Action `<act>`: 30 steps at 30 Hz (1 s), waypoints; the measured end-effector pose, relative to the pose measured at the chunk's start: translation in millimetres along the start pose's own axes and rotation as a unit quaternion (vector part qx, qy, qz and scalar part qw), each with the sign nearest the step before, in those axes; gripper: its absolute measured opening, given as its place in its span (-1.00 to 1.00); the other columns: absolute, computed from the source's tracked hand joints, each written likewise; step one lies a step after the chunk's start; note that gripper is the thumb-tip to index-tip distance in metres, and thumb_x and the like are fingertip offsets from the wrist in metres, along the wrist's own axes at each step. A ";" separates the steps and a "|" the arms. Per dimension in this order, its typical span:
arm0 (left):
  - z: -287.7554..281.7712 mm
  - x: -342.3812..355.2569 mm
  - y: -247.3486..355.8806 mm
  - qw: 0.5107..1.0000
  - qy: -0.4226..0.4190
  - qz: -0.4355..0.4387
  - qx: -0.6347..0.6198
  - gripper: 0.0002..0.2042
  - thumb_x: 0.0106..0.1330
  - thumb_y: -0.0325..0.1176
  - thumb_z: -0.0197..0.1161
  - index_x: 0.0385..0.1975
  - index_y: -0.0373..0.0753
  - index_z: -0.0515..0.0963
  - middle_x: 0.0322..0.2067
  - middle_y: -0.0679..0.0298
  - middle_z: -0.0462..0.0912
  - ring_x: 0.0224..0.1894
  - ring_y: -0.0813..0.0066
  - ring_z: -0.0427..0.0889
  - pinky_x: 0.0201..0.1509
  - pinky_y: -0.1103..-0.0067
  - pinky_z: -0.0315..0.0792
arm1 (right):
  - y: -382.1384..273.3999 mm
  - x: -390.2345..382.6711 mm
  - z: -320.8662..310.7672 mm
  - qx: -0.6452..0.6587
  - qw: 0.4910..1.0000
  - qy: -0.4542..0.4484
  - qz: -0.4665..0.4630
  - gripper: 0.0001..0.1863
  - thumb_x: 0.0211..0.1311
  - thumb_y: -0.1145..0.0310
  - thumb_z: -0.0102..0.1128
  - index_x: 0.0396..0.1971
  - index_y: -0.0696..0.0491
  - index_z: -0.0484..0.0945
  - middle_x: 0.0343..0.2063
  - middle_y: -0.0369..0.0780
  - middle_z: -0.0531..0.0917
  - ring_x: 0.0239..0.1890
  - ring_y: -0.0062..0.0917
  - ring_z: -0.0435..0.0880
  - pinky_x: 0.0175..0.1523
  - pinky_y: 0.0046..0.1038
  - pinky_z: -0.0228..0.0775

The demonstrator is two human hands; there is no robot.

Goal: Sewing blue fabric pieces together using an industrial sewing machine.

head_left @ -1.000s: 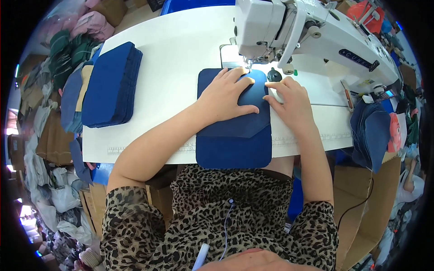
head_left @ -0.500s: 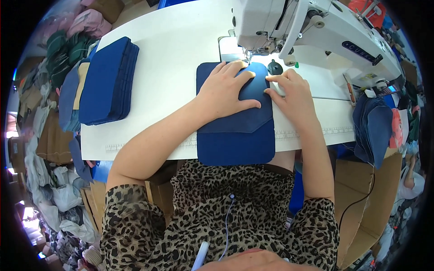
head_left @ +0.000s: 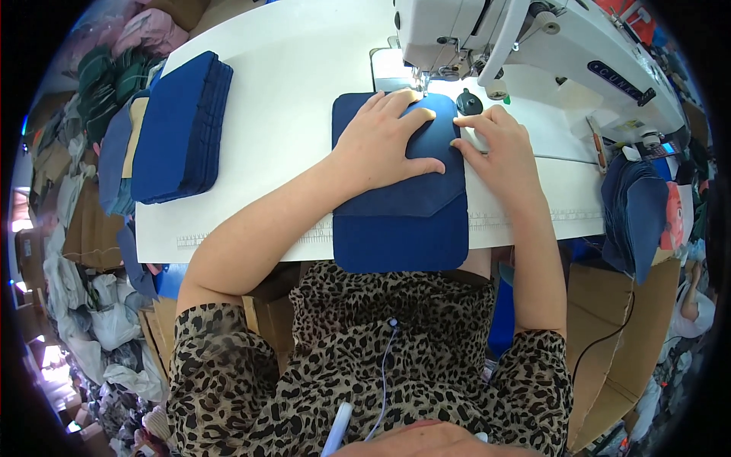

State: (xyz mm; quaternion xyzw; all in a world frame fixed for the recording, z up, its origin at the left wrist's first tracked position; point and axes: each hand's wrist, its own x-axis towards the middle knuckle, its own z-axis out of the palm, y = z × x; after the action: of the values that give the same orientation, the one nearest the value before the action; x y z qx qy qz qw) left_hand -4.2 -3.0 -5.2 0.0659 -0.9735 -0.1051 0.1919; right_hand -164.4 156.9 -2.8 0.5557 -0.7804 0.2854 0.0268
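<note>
A blue rounded fabric panel [head_left: 400,244] lies on the white table under the sewing machine's presser foot [head_left: 423,82]. On its upper half rests a darker blue pocket-shaped piece [head_left: 388,204] with an angled lower edge. My left hand [head_left: 384,141] is spread flat on the pieces, its fingertips close to the presser foot. At the panel's right edge, the thumb and forefinger of my right hand [head_left: 499,148] touch the fabric with a gap between them. The white sewing machine [head_left: 533,46] lights the sewing spot.
A stack of blue panels [head_left: 179,129] sits on the table's left. Dark blue cut pieces [head_left: 632,206] hang at the right edge near orange-handled snips [head_left: 597,145]. A round black object [head_left: 469,102] lies beside the needle area. An open cardboard box [head_left: 609,343] stands below right.
The whole view has shifted slightly. Both hands and the fabric stay in nearly the same place beneath the machine.
</note>
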 end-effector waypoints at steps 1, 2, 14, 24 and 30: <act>-0.4 0.5 0.2 1.000 -0.004 -0.004 -0.006 -0.34 0.06 0.13 0.47 0.10 -0.13 0.51 0.16 0.01 0.44 0.23 -0.02 0.44 0.38 0.22 0.29 | 1.0 0.0 0.3 0.003 1.000 0.003 -0.003 -0.74 0.08 0.23 0.45 -0.21 -0.09 0.70 -0.37 -0.29 0.53 -0.25 -0.42 0.56 -0.06 -0.33 0.33; -0.6 0.4 1.0 1.000 -0.009 -0.009 -0.012 -0.33 0.05 0.13 0.48 0.10 -0.13 0.51 0.16 0.01 0.44 0.23 -0.02 0.44 0.37 0.23 0.30 | 1.8 -0.3 0.6 0.006 1.000 0.007 -0.006 -0.74 0.08 0.23 0.45 -0.21 -0.09 0.70 -0.37 -0.29 0.53 -0.26 -0.41 0.56 -0.07 -0.32 0.34; 2.5 4.9 2.6 1.000 0.001 -0.015 0.002 -0.33 0.03 0.12 0.50 0.09 -0.14 0.54 0.17 0.05 0.47 0.24 0.00 0.45 0.34 0.21 0.33 | 8.6 1.2 1.6 -0.005 1.000 0.007 -0.008 -0.77 0.10 0.21 0.42 -0.24 -0.08 0.69 -0.36 -0.27 0.56 -0.23 -0.38 0.58 -0.05 -0.32 0.34; -2.1 1.5 7.8 1.000 -0.013 -0.024 0.014 -0.33 0.04 0.15 0.49 0.09 -0.12 0.54 0.16 0.07 0.46 0.27 0.01 0.42 0.36 0.22 0.30 | 5.5 1.0 -1.8 0.000 1.000 0.005 -0.011 -0.77 0.12 0.18 0.41 -0.25 -0.07 0.68 -0.35 -0.29 0.58 -0.22 -0.42 0.59 -0.02 -0.33 0.33; -2.2 0.9 7.3 1.000 -0.013 -0.021 0.016 -0.33 0.04 0.14 0.48 0.09 -0.13 0.54 0.16 0.08 0.46 0.26 0.02 0.43 0.36 0.23 0.30 | 12.8 22.6 -7.4 0.216 0.968 0.018 0.129 -0.71 0.37 0.16 0.15 -0.21 0.11 0.63 -0.36 -0.17 0.67 -0.28 -0.34 0.63 -0.09 -0.34 0.40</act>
State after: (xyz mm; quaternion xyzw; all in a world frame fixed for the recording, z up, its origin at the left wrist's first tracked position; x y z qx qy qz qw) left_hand -4.8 3.5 -1.2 0.0884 -0.9760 -0.0941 0.1754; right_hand -186.3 143.9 6.1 0.4376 -0.7650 0.4579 -0.1166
